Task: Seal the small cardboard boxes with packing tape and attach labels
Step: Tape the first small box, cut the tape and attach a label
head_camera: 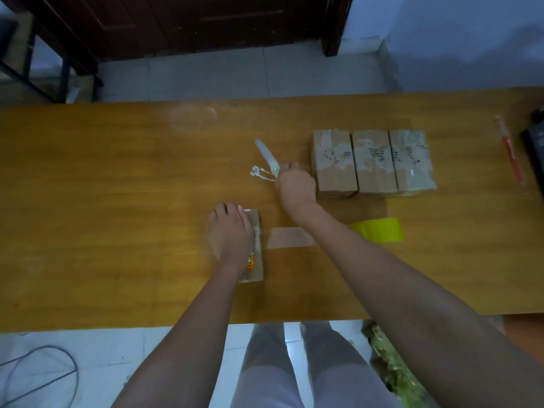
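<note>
Scissors (266,156) are in my right hand (295,187), fingers curled round the handles, pale blades pointing up and away over the table (117,172). Whether the blades stand apart or together I cannot tell; they read as one pale strip. Just beside the handles lies a small white scrap (259,173), perhaps a bit of torn tape or label backing.

My left hand (229,231) lies flat on the small box (254,245) near the front edge, fingers fairly straight, pressing down on it. A strip of clear tape (290,237) runs off the box's right side onto the wood. The yellow tape roll (379,229) sits near, to the right, partly behind my right forearm. Three boxes (372,163) stand side by side farther back, touching, already taped and labelled.

As I judge it, the step is cutting that loose strip and smoothing it down. To do it well I should keep the left palm firm so the box cannot slide, bring the scissors back low and cut close to the box edge, then rub the tail flat with my fingertips from the middle outward. The tape will cling to the wood, so I should peel it gently before folding it.

A red pen (510,151) lies far right.
</note>
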Demonstrator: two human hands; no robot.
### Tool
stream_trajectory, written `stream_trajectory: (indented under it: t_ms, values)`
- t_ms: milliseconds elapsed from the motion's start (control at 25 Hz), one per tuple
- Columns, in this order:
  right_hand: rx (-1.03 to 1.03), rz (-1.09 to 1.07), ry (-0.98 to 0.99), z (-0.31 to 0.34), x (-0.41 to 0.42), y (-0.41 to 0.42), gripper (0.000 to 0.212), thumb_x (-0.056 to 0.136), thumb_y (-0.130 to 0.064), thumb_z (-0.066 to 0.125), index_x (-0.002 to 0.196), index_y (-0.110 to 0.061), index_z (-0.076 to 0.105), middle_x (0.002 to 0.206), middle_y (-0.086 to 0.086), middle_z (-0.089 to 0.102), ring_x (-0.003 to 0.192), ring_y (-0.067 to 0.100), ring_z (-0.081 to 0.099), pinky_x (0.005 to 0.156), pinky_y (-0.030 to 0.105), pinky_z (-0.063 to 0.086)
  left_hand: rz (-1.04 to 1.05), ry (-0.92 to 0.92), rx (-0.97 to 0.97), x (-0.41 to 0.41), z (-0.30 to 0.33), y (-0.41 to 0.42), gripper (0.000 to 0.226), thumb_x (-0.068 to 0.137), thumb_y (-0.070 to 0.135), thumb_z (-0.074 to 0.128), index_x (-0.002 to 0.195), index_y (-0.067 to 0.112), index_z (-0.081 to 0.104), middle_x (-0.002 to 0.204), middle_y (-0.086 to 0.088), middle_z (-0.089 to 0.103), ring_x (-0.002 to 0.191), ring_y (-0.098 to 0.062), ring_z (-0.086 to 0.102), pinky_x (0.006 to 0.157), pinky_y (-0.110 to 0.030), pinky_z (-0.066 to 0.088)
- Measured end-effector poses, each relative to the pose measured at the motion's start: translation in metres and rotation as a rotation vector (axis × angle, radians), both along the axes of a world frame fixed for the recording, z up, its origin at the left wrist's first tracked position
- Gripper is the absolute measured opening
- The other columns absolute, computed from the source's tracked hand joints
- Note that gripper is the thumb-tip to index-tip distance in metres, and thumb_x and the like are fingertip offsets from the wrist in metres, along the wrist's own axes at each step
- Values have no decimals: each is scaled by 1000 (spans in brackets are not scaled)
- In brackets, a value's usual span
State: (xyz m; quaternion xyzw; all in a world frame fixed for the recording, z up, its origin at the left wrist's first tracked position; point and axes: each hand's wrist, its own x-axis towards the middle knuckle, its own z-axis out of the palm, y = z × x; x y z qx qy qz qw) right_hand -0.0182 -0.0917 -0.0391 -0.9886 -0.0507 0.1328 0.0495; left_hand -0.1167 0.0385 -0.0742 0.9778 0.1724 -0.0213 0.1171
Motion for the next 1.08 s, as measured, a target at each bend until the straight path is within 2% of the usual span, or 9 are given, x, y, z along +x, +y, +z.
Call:
stream_trajectory:
  t_ms: [120,200,280,360,480,720,880,1000,1080]
  values:
    - [241,-66,-243,32,15,-6,24,97,-24,49,111,-5,54,107,10,57,78,24,61,63,35,52,9,21,-17,1,1,-1,40,102,25,29,98,2,61,102,-16,57,95,-31,51,77,-40,42]
    - [443,-173,-295,48,6,-22,18,95,-25,55,100,-9,51,90,3,58,68,15,57,53,27,46,17,34,-18,0,2,-3,40,103,26,28,98,3,61,103,-14,56,95,-30,51,73,-39,44]
    - [570,-256,-166,47,-23,-36,19,96,-27,55,96,-9,52,77,0,58,62,14,58,48,25,43,13,49,-30,0,4,-3,41,103,27,27,100,3,60,105,-14,56,96,-30,51,73,-39,46]
    - [611,-311,77,31,-68,-43,23,97,-31,54,98,-8,56,80,4,64,70,19,64,59,35,54,11,57,-42,0,5,-2,41,103,28,25,102,3,58,106,-14,55,96,-30,50,73,-40,46]
    - [555,-288,260,5,-134,-41,28,99,-37,47,101,-12,59,85,4,66,76,19,66,71,41,56,14,63,-39,1,6,-2,41,104,27,26,103,3,59,107,-14,56,95,-30,51,75,-40,45]
    - [330,-207,246,-22,-182,-14,43,102,-46,25,105,-16,54,76,3,64,66,18,64,61,38,55,11,64,-36,0,5,-2,43,104,27,25,108,2,59,113,-15,56,100,-30,50,79,-38,42]
    - [243,-200,217,-25,-187,1,39,103,-46,25,107,-17,51,64,-6,51,53,11,52,44,27,39,-4,61,-24,0,5,-3,42,104,25,25,109,1,59,113,-16,56,100,-31,51,80,-38,40]
    - [242,-169,207,-28,-191,7,37,103,-44,23,111,-16,46,68,-2,57,56,15,57,46,28,43,-17,64,-7,-1,4,-1,42,104,26,23,109,3,58,112,-14,56,100,-30,50,80,-36,39]
    - [241,-156,206,-28,-192,9,34,104,-42,23,111,-16,45,65,-3,54,53,14,55,44,26,40,-12,48,-18,-1,3,0,41,104,27,25,108,3,58,112,-14,56,99,-31,50,79,-37,39]
